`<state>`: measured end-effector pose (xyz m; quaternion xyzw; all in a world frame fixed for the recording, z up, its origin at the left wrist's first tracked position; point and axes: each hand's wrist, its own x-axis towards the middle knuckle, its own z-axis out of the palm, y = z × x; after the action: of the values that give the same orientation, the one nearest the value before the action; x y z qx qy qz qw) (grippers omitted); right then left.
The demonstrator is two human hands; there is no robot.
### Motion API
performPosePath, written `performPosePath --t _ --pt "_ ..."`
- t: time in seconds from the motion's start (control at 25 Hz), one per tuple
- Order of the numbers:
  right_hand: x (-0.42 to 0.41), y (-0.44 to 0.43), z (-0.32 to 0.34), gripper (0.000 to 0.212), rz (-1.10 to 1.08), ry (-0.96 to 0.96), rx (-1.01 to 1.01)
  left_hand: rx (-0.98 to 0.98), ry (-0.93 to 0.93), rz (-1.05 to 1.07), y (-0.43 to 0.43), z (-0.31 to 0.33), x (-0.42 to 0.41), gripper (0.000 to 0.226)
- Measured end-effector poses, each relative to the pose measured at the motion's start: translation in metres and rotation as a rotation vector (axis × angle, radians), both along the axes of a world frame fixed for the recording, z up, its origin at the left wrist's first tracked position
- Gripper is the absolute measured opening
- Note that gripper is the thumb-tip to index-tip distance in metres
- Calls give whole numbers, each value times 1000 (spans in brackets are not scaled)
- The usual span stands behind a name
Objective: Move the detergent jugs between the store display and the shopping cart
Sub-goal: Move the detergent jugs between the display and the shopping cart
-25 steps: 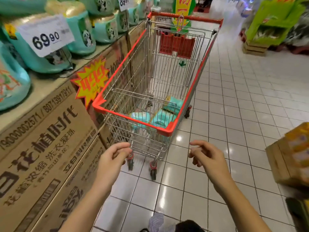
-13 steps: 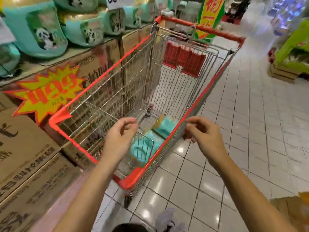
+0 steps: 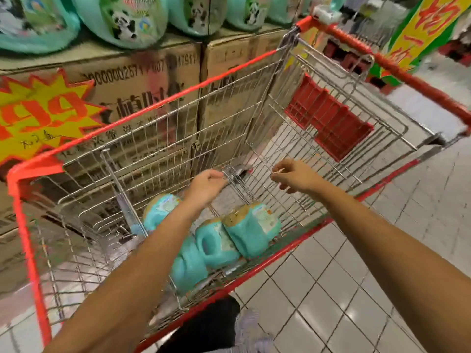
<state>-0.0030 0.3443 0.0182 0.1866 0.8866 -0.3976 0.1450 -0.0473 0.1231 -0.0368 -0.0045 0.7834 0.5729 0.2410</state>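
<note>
A wire shopping cart (image 3: 163, 104) with a red rim stands against the display. Teal detergent jugs lie on their sides on its floor: one (image 3: 252, 231) nearest the right wall, one (image 3: 218, 247) beside it, and one (image 3: 161, 208) partly hidden under my left forearm. More teal jugs with panda labels (image 3: 127, 20) stand in a row on top of the display boxes. My left hand (image 3: 207, 186) and my right hand (image 3: 293, 177) reach into the basket above the lying jugs. Their fingers are loosely curled and hold nothing.
Stacked cardboard cartons (image 3: 142, 80) form the display just left of the cart. A yellow and red starburst price sign (image 3: 38, 115) hangs on them. The red child-seat flap (image 3: 328, 118) sits at the cart's far end. White tiled floor (image 3: 356, 276) lies to the right.
I have come up to the cart and leaned over it. Both hands went from in front of the cart's near end to inside the basket, above the jugs.
</note>
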Motion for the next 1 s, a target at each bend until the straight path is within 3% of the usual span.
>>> performPosePath --t 0.16,0.36,0.44,0.52,0.6,0.68,0.76,0.84,1.0 --pt "-47 58 -65 40 -13 -246 -75 -12 -302 168 30 -66 -22 30" --pt "-80 96 -162 59 167 -572 36 -61 -529 201 54 -151 -5 18" --pt "-95 101 -196 67 277 -612 69 -117 -588 98 69 -185 8 48" --pt "-108 100 -227 69 335 -678 12 -69 -615 133 88 -215 20 77" --pt "-113 99 -256 50 191 -831 -278 -49 -616 275 104 -236 34 104" --pt "-108 95 -287 33 22 -844 -464 -87 -546 404 120 -256 44 115" --pt "-98 97 -311 55 7 -855 -541 -71 -515 499 126 -275 51 122" --pt "-88 103 -329 75 190 -870 -422 9 -597 582 125 -282 54 121" --pt "-80 112 -343 80 352 -829 -401 -12 -688 534 114 -284 58 81"
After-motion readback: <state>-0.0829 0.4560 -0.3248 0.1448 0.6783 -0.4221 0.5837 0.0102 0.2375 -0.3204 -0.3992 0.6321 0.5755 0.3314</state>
